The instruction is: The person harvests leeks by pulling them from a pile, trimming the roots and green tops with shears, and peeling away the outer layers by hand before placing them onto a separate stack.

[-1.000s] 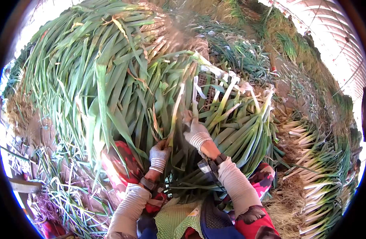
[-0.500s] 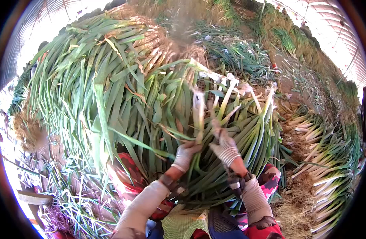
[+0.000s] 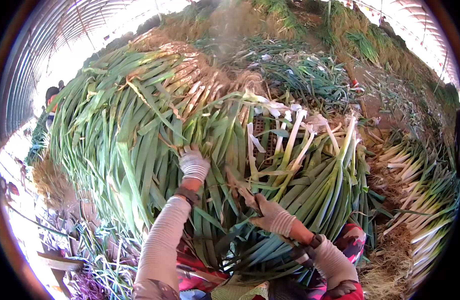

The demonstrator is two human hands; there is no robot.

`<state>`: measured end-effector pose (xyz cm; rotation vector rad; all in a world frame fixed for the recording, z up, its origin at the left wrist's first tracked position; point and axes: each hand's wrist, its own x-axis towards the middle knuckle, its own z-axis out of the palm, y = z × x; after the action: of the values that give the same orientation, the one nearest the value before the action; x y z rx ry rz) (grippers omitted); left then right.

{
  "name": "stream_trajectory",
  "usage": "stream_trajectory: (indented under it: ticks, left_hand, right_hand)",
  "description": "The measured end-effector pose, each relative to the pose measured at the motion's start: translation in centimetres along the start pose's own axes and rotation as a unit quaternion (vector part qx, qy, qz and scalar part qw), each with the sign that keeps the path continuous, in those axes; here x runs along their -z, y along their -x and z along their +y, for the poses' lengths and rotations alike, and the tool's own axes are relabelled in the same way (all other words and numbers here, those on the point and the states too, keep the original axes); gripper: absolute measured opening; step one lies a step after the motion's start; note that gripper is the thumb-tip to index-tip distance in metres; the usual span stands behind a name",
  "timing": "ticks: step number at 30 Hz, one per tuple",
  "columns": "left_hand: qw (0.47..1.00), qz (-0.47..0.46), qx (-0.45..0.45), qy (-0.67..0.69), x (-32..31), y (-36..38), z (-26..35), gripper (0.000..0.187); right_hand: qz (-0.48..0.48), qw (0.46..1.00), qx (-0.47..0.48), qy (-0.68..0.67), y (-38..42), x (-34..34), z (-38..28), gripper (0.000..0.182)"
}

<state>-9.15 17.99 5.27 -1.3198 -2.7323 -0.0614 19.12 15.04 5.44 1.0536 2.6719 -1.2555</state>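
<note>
The left hand (image 3: 194,166), gloved in ribbed fabric, lay against a heap of leeks (image 3: 140,145) with smooth, strap-like leaves, piled above patterned trousers (image 3: 200,274); its tips were hidden, so its grip could not be told. The right hand (image 3: 274,216) curled around a narrow brownish strip (image 3: 245,192). Slender white stalks (image 3: 293,137) slanted beside a perforated crate (image 3: 260,126).

PLACE: tunnel-style farm produce shed | arched ribbed roof (image 3: 30,70) | heaped leek-like stalks (image 3: 110,125) | leaf-littered ground (image 3: 377,106)
</note>
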Motion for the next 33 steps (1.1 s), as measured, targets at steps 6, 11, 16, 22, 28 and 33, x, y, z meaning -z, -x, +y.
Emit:
stream_trajectory:
  ticks: [6, 11, 16, 22, 28, 33]
  left_hand:
    - [0.979, 0.03, -0.203, -0.001, -2.6, -1.4, 2.7, 0.067]
    - [0.987, -0.066, -0.098, -0.106, -4.7, -6.9, 7.6, 0.094]
    - [0.974, -0.203, -0.029, -0.093, -2.1, -10.6, 9.9, 0.114]
    - [0.971, -0.234, -0.014, -0.037, -1.7, -9.6, 7.9, 0.066]
    - [0.973, -0.232, -0.007, 0.003, -0.4, -3.4, 5.7, 0.047]
    - [0.954, -0.226, -0.083, 0.176, -2.1, 1.1, 0.5, 0.054]
  right_hand:
    - [0.053, 0.995, -0.042, -0.07, -3.8, 1.8, 0.6, 0.059]
    - [0.111, 0.976, -0.164, -0.09, -4.0, 3.2, 5.0, 0.067]
    - [0.036, 0.987, -0.124, -0.097, -3.8, 3.2, 5.4, 0.069]
    - [0.063, 0.989, -0.046, -0.124, -3.2, 2.8, 6.0, 0.063]
    - [0.083, 0.986, -0.057, -0.131, -2.2, 2.7, 4.7, 0.062]
    - [0.075, 0.987, -0.072, -0.125, 0.3, 2.9, 2.0, 0.074]
